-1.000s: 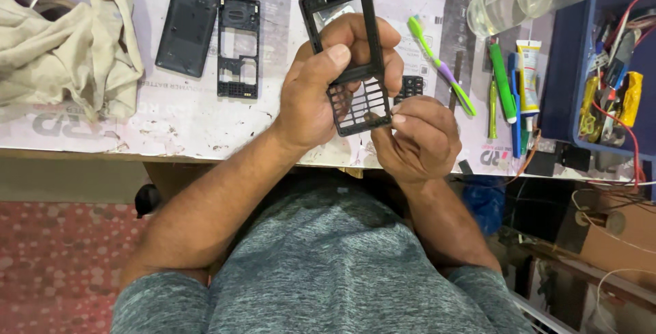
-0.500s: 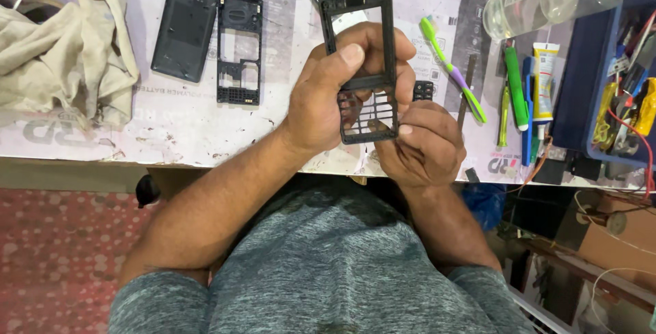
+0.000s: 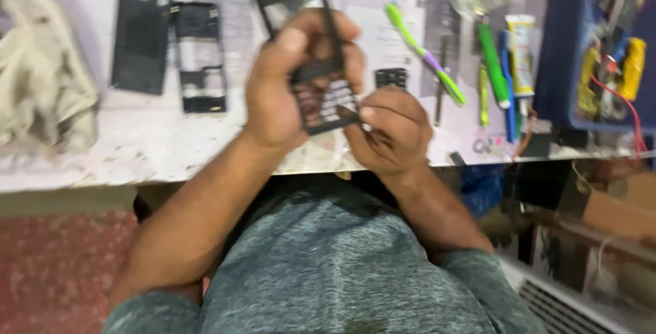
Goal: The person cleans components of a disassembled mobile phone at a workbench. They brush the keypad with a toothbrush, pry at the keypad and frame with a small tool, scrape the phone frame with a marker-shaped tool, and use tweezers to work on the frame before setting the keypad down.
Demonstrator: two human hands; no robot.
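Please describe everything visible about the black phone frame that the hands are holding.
The black phone frame looks like thin plastic, with an open screen window above and a grid of keypad holes below. It is held tilted above the worktable. The left hand grips its middle; the right hand touches its lower corner. The picture is blurred.

**Phone frame held over a cluttered worktop**

The left hand (image 3: 280, 95) grips a black phone frame (image 3: 311, 54) above the worktop (image 3: 137, 149), thumb across its front. The right hand (image 3: 389, 132) pinches at the frame's keypad end, at five o'clock. At nine o'clock lie a dark back cover (image 3: 140, 33) and a second frame (image 3: 199, 57); at three o'clock, a green toothbrush (image 3: 424, 54). The view is blurred.
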